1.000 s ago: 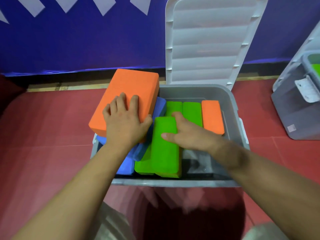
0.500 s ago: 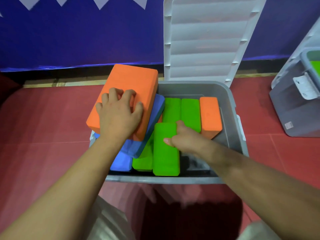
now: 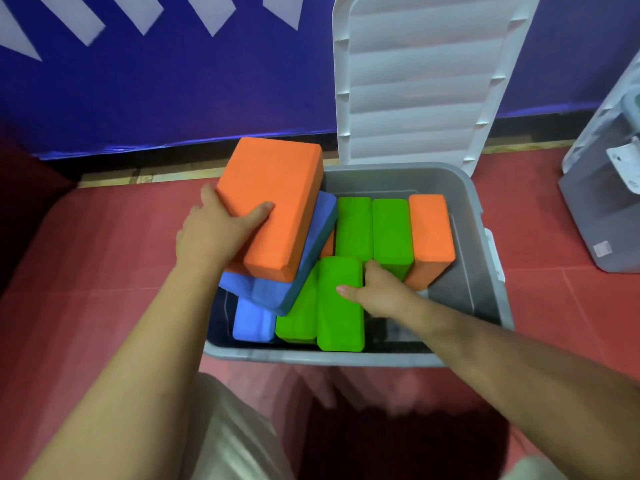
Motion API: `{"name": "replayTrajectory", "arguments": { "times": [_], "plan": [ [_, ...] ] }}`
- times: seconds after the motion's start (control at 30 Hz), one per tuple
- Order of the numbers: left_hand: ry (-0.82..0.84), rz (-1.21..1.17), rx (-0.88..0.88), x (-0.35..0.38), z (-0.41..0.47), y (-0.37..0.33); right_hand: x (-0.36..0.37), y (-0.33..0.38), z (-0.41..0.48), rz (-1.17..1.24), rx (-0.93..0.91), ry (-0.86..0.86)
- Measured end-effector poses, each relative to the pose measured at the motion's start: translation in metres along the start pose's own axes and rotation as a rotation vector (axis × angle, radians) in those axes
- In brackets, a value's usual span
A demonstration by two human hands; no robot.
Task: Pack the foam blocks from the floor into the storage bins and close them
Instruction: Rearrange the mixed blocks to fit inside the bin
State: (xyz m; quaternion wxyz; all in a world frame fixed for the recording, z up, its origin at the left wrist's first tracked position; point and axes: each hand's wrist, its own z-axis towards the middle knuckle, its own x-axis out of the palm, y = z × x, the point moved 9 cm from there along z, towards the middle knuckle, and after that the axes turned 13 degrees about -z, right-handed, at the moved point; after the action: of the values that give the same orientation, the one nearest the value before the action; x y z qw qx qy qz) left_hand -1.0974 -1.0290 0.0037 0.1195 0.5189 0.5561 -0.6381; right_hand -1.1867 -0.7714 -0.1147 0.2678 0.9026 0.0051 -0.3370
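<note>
A grey storage bin [image 3: 481, 271] stands on the red floor, its white lid [image 3: 422, 77] upright behind it. Inside stand green foam blocks [image 3: 374, 230], an orange block [image 3: 431, 233] and a blue block [image 3: 251, 322]. A large orange block [image 3: 277, 202] lies tilted on a blue block [image 3: 304, 271] over the bin's left rim. My left hand [image 3: 214, 233] grips the large orange block at its left edge, thumb on top. My right hand [image 3: 377, 289] holds the near green block [image 3: 341, 306] at its right side.
A second grey bin [image 3: 602, 209] with a white lid stands at the right edge. A blue wall with white shapes runs behind, with a dark baseboard. Red floor tiles surround the bin. My light trouser leg shows at the bottom.
My left hand slid from the top of the large orange block to its left edge and grips it. My right hand shifted to the right side of the near green block.
</note>
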Motion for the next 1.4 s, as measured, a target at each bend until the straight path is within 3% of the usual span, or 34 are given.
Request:
{"name": "replayTrajectory", "arguments": {
  "times": [0.1, 0.17, 0.23, 0.33, 0.53, 0.63, 0.8, 0.87, 0.93, 1.03, 1.13, 1.23, 1.4],
  "plan": [
    [-0.073, -0.046, 0.030, -0.009, -0.001, -0.002, -0.035, 0.026, -0.017, -0.113, -0.090, -0.307],
    [-0.162, -0.085, 0.086, -0.017, -0.005, -0.012, -0.057, 0.069, -0.042, -0.080, -0.276, -0.471],
    [-0.172, -0.092, 0.092, -0.017, -0.010, -0.019, -0.052, 0.100, -0.054, -0.035, -0.388, -0.374],
    [-0.174, -0.127, 0.103, -0.018, -0.015, -0.025, -0.040, 0.108, -0.062, 0.108, -0.398, -0.288],
    [-0.246, -0.719, -0.004, -0.020, -0.017, -0.022, -0.093, 0.106, -0.080, 0.468, -0.558, -0.387],
    [-0.148, -0.970, -0.100, 0.018, -0.031, -0.036, -0.121, 0.109, -0.091, 0.387, -0.650, -0.577],
    [0.102, -1.145, -0.012, 0.067, -0.058, -0.074, -0.201, 0.074, -0.113, 0.242, -0.533, -0.980],
    [0.220, -1.005, 0.117, 0.090, -0.075, -0.081, -0.240, 0.060, -0.121, 0.166, -0.430, -1.098],
    [0.289, -0.658, 0.345, 0.117, -0.095, -0.082, -0.268, 0.051, -0.123, -0.018, -0.295, -1.146],
    [0.371, -0.128, 0.574, 0.166, -0.107, -0.063, -0.281, 0.039, -0.108, -0.278, -0.152, -0.999],
    [0.435, 0.183, 0.566, 0.184, -0.105, -0.049, -0.251, 0.028, -0.080, -0.262, -0.135, -0.611],
    [0.455, 0.227, 0.571, 0.187, -0.103, -0.050, -0.209, 0.015, -0.060, -0.312, -0.092, -0.328],
    [0.442, 0.189, 0.596, 0.191, -0.100, -0.047, -0.171, 0.020, -0.044, -0.485, -0.142, -0.322]
  ]
}}
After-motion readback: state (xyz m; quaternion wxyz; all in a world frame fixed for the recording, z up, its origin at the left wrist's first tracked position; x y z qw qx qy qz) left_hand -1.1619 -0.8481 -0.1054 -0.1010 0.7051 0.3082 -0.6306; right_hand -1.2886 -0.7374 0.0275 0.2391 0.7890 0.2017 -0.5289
